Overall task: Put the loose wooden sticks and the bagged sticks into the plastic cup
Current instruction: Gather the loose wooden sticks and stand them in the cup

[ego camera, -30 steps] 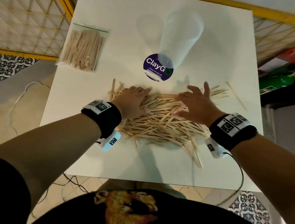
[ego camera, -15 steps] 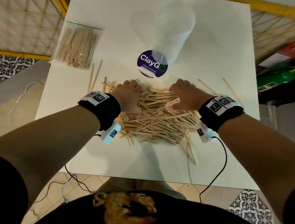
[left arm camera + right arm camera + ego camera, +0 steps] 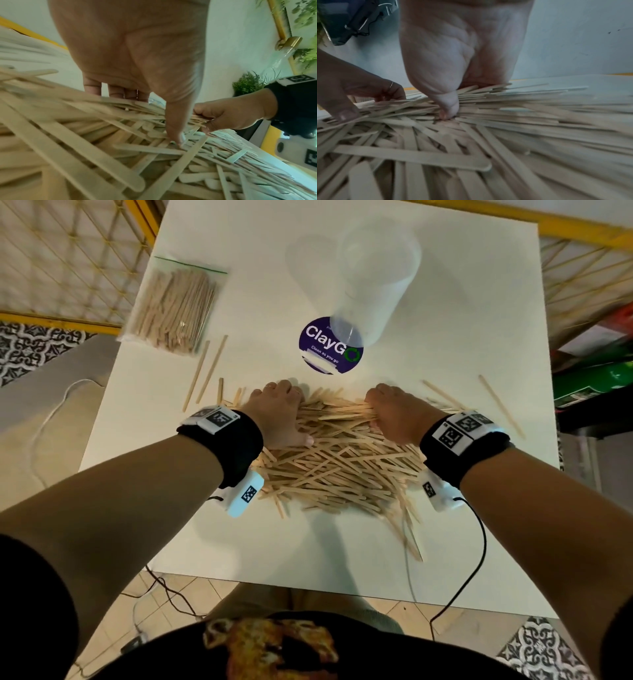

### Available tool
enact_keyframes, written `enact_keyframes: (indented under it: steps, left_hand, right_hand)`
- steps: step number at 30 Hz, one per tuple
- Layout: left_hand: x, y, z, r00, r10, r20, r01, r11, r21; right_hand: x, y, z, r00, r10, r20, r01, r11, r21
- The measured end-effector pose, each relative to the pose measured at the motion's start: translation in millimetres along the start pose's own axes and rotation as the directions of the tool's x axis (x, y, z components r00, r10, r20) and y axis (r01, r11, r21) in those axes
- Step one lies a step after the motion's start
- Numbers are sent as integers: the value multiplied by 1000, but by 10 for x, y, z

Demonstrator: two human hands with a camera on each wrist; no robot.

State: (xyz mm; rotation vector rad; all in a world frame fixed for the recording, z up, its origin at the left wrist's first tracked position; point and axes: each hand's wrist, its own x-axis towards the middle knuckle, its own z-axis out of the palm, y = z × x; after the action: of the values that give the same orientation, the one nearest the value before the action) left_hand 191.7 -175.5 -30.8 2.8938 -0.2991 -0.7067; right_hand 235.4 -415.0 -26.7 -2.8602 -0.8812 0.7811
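Observation:
A big heap of loose wooden sticks (image 3: pixel 342 467) lies in the middle of the white table (image 3: pixel 239 542). My left hand (image 3: pixel 279 414) is at the heap's far left, fingers curled behind a bunch of sticks and thumb pressed into the pile (image 3: pixel 175 135). At the far right, my right hand (image 3: pixel 394 416) grips a bundle of sticks, with its thumb (image 3: pixel 448 109) dug into the heap. Just beyond the hands, the clear plastic cup (image 3: pixel 373 285) stands with its base on a purple sticker (image 3: pixel 325 350). The bagged sticks (image 3: pixel 174 306) lie at the far left.
Two stray sticks (image 3: pixel 205 371) lie left of the heap near the bag, and single ones lie to the right (image 3: pixel 500 405). A few sticks trail toward the near edge (image 3: pixel 407 529). Yellow lattice fencing (image 3: pixel 68 268) borders the table. Cables hang below.
Both hands went from lying flat on the heap to curling round sticks at its far side. A few sticks slid out to the left and right.

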Motion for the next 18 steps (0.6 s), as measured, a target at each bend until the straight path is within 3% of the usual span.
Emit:
enact_keyframes:
  steps: [8,12,15,18]
  left_hand:
    - [7,-115,-24,1000,-10,27,15,977,-211]
    - [-67,-141,-100,1000,-14,-25,6,958,-288]
    - [-155,-146,-235,995,-56,-80,22,928,-373]
    - [-182,-169,-361,968,-131,-214,3,858,-514]
  right_hand:
    - [-90,124,-336,996,78,41,-77,997,-25]
    - [-184,184,-496,992,117,37,-120,986,116]
    - [-254,165,-549,982,177,-69,-151,948,279]
    - [-289,74,-598,948,262,-178,-157,877,454]
